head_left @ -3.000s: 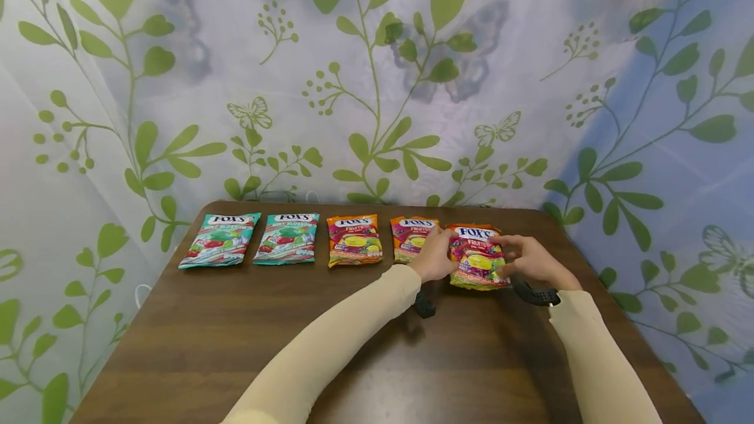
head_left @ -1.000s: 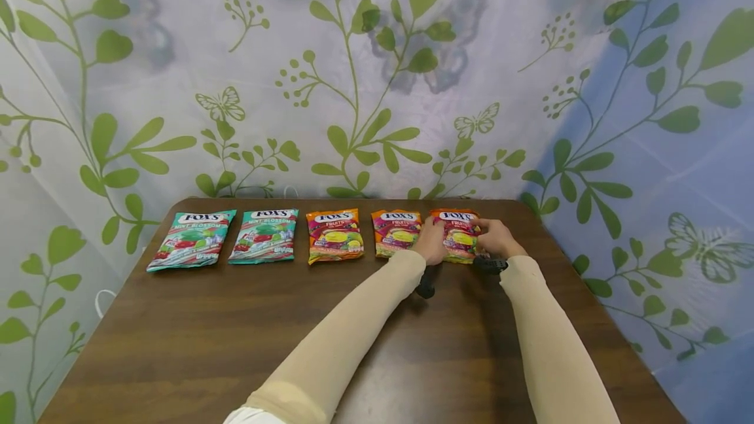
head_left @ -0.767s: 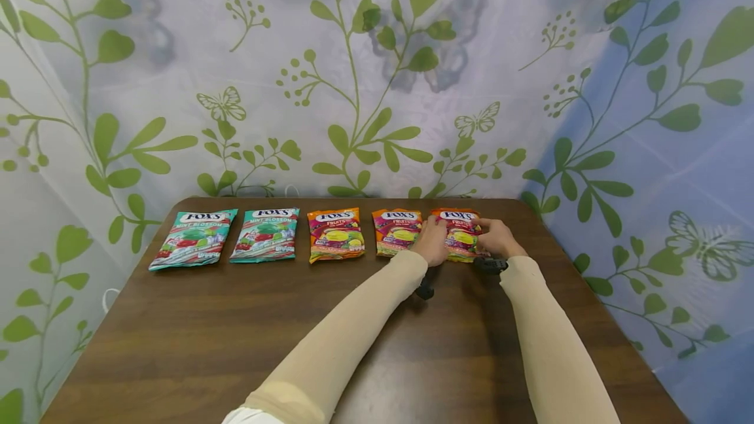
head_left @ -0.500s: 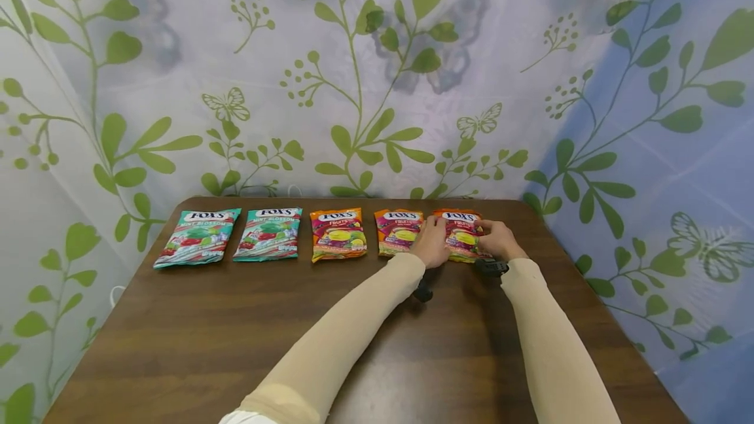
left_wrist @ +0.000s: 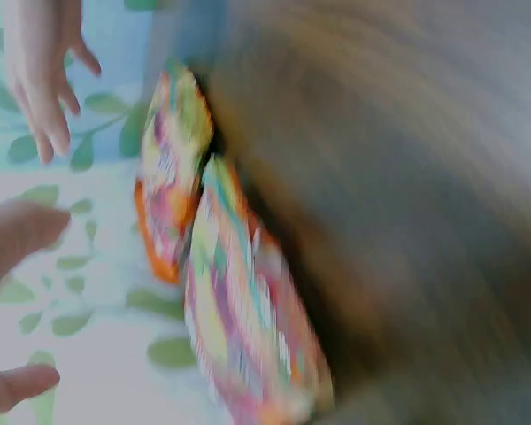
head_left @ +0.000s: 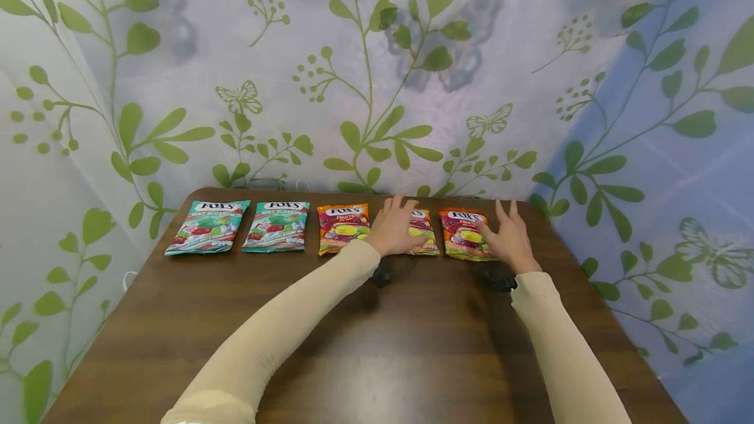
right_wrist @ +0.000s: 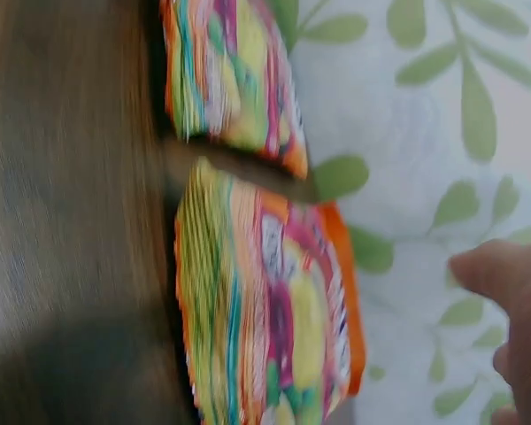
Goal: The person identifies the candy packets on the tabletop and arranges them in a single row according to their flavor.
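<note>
My left hand (head_left: pixel 396 228) hovers over an orange-and-purple Fox's Fruits candy bag (head_left: pixel 423 231), hiding its left part. The fingers are spread and hold nothing. To the right, my right hand (head_left: pixel 511 239) is raised with fingers apart, at the right edge of the last Fruits candy bag (head_left: pixel 466 234). In the right wrist view a thumb (right_wrist: pixel 491 270) is apart from that bag (right_wrist: pixel 288 310). Left of the left hand lies one more Fruits bag (head_left: pixel 341 229), its lower right corner close to that hand.
Two teal Mint Blossom candy bags (head_left: pixel 209 228) lie at the left end of the same row. The row runs along the back edge of a brown wooden table (head_left: pixel 365 345). Directly behind hangs a leaf-patterned curtain (head_left: pixel 265 51).
Both hands have let go of the rightmost candy bag and lifted. The left hand moved left over the neighbouring bag, the right hand slightly right. Earlier, that bag was shifted back into line.
</note>
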{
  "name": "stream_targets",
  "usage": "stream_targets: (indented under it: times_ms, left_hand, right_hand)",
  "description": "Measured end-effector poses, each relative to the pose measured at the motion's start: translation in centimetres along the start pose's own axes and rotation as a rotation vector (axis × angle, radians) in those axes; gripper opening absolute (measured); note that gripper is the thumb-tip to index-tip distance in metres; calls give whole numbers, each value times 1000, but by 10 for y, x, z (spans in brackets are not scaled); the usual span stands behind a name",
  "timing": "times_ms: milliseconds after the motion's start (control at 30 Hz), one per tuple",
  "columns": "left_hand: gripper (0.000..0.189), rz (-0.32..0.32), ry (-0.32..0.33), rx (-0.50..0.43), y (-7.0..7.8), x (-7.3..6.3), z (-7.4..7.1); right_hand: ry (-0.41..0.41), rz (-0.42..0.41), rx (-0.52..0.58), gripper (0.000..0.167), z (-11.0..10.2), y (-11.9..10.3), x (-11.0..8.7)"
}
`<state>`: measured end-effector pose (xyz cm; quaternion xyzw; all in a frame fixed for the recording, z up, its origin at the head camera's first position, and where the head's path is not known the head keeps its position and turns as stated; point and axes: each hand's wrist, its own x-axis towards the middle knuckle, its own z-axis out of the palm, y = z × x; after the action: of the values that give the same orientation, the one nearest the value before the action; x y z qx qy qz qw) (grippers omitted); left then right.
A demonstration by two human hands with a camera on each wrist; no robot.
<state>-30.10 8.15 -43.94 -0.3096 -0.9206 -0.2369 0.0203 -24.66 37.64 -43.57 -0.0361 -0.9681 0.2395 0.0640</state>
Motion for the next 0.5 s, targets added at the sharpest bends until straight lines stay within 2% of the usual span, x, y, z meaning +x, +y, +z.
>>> stream_targets:
  times_ms: [100, 200, 367, 500]
  left_hand:
    - [94, 9, 9, 10, -13, -14, -20]
    - [96, 19, 24, 27, -24, -29, -32]
    - [91, 33, 55, 66, -29, -62, -55]
    - [88, 19, 70, 110, -29, -90, -73]
  right_hand:
    - [46, -33, 11, 91, -3, -11, -8]
    - [91, -84, 25, 92, -4, -22, -17]
    - [143, -163, 13, 87, -7, -47, -36]
    - [155, -195, -1, 89, -12, -68, -54]
